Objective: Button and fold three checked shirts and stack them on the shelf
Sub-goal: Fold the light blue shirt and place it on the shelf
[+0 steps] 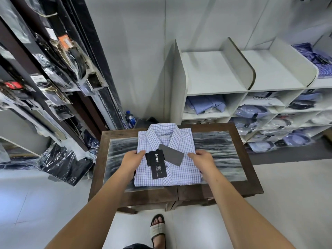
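Observation:
A folded white shirt with blue-violet checks [181, 169] lies collar-away on the small wooden table [248, 159]. Black and grey hang tags [158, 164] rest on its chest. My left hand [132, 159] grips the shirt's left edge, thumb on top and fingers under the fold. At the shirt's right edge, my right hand [203, 159] holds on the same way. The white shelf unit [213, 72] stands beyond the table, its top compartments bare. A stack of blue checked shirts [316, 60] sits in the far right top compartment.
Lower shelf cubbies [260, 112] hold bagged and folded shirts. A dark rack of packaged belts and accessories [53, 72] fills the left side. A blue bottle [129, 118] stands on the floor behind the table. My sandalled foot [158, 229] is below the table edge.

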